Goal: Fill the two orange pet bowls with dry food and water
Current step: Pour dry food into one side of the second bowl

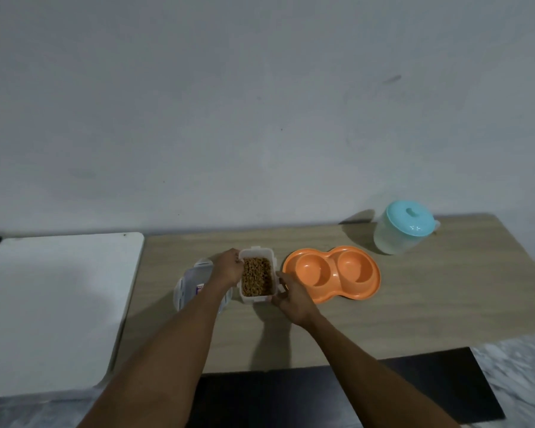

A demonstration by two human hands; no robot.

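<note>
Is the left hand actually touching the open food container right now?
Touching. The head view shows the left hand with fingers curled over the far-left rim of the food container, no gap between them.

The brown wooden table [414, 304] holds a clear food box [254, 299] full of dry food [257, 276]. Its lid [187, 282] lies just left. The orange double bowl [331, 273] sits right, and a blue-lidded jug [399, 233] stands farther back.
</note>
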